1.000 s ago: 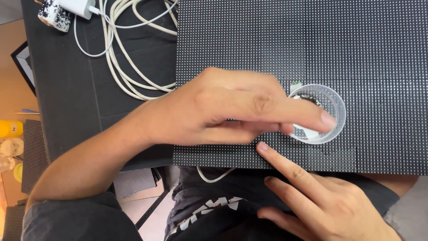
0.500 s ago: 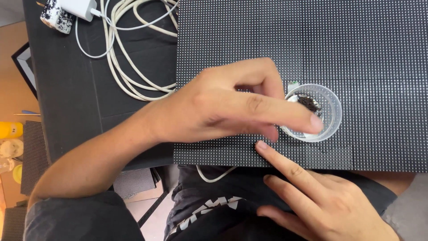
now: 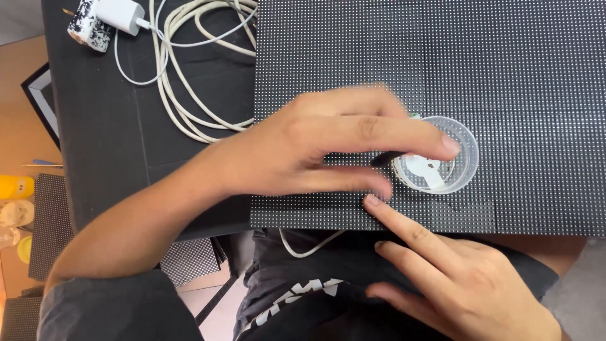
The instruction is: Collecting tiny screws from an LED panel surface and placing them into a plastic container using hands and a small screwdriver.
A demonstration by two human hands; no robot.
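Clear round plastic cup point(image 3: 442, 165) on black dotted LED panel point(image 3: 505, 76), left hand point(image 3: 315, 148) fingertips dipped inside (pinch blurred, hold uncertain), right hand point(image 3: 454, 278) index extended, pressing panel's near edge; nothing lifted out yet.

A coiled white cable point(image 3: 189, 69) lies on the black counter point(image 3: 101, 126), running to a white charger point(image 3: 120, 16) beside a speckled block point(image 3: 88, 31). A yellow container point(image 3: 16, 187) sits far left.
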